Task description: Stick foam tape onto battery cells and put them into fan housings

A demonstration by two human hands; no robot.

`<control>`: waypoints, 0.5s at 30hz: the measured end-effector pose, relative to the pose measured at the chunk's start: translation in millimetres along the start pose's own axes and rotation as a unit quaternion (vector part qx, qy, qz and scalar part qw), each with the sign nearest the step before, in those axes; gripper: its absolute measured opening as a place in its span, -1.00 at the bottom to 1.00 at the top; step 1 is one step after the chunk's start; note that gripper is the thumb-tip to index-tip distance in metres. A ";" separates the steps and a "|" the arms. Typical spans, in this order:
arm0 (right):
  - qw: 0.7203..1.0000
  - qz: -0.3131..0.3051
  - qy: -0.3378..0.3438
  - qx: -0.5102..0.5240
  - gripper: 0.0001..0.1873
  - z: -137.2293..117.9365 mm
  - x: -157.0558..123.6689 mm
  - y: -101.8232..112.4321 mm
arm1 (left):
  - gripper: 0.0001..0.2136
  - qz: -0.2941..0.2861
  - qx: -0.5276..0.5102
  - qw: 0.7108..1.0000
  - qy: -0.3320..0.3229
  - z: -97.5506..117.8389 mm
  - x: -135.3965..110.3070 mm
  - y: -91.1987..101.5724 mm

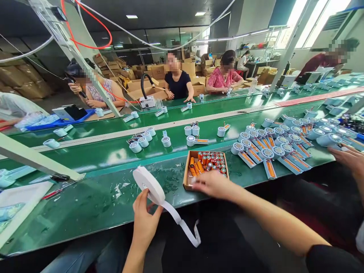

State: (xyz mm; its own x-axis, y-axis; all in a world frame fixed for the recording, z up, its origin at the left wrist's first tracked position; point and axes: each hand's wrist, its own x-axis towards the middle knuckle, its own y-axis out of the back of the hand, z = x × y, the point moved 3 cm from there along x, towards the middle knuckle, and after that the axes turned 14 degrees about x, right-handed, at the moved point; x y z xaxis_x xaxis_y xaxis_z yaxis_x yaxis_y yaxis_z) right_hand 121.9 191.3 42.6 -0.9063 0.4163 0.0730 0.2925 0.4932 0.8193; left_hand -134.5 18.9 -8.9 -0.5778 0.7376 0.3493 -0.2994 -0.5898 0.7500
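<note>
My left hand grips a roll of white tape, its fingers closed on the lower rim. A loose strip hangs from the roll past the bench edge and curls at its end. My right hand is over the near side of a small cardboard box. Motion smears its fingers, so I cannot make out whether they hold anything. Inside the box stand several orange cylindrical batteries with wires; a few lie tilted at the left. My right hand hides the box's near right part.
Many pale blue fan-like housings with orange cells in their handles crowd the bench at right. A co-worker's hand reaches in there. More units ride the green conveyor. A white tray is at left. Co-workers sit across the line.
</note>
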 end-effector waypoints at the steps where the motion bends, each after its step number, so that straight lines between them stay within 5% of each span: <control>1: 0.998 0.035 -0.013 -0.046 -0.68 12.8 15.5 16.8 | -0.38 0.001 0.009 1.000 -0.010 -1.1 -1.1 -3.3; 4: 0.993 0.035 0.003 -0.115 -0.75 41.6 60.4 40.7 | -0.44 -0.011 0.026 0.998 -0.054 4.1 -5.3 -16.4; 8: 0.991 -0.019 0.065 -0.117 -0.78 57.8 93.2 29.1 | -0.45 -0.018 0.044 0.994 -0.102 12.6 -10.0 -30.7; 15: 0.991 -0.033 0.111 -0.067 -0.84 74.6 78.2 33.1 | -0.45 -0.001 0.096 0.983 -0.154 18.9 -15.7 -27.1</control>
State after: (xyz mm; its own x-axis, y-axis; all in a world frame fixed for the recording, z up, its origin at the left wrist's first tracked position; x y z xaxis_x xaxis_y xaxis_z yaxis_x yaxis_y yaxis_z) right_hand 83.5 297.2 33.0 -0.9713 0.2010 0.1272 0.2002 0.4020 0.8935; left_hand -102.9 29.5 -24.1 -0.3108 0.8212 0.4785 -0.1342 -0.5363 0.8333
